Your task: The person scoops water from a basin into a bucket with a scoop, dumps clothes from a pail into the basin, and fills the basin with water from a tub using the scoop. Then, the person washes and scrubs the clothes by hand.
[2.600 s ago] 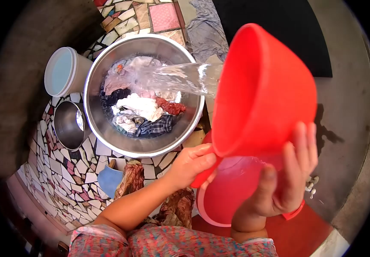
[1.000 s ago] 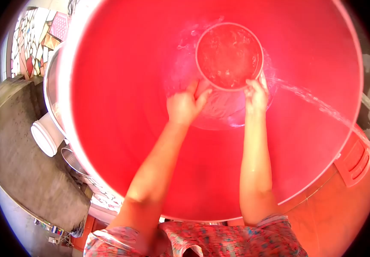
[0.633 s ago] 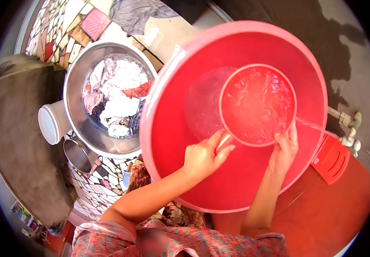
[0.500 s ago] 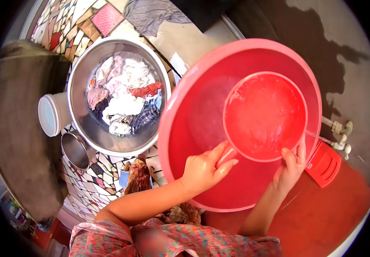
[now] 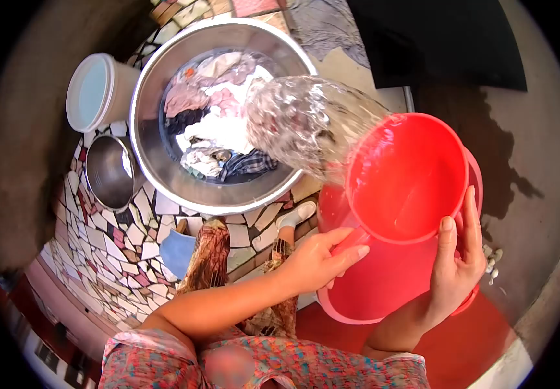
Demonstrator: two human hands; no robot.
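Note:
My left hand (image 5: 322, 259) is closed round the handle of a large red dipper (image 5: 410, 185), tilted to the left. My right hand (image 5: 460, 262) grips the dipper's right side, thumb near the rim. A sheet of water (image 5: 312, 123) flies from its mouth towards a steel basin (image 5: 149, 126). In the basin, white, pink and dark clothes (image 5: 212, 133) lie in water. Below the dipper stands a big pink tub (image 5: 377, 288), partly hidden by the dipper and my right hand.
A white bucket (image 5: 119, 91) and a small steel pot (image 5: 108, 174) stand left of the basin on broken-tile flooring (image 5: 108, 249). A grey cloth (image 5: 328, 26) lies at the back, beside a black sheet (image 5: 436, 45). My shod foot (image 5: 298, 214) is between basin and tub.
The full dipper has tipped left, and its water is now in the air towards the basin. My right hand has shifted up along its side. The view has turned left.

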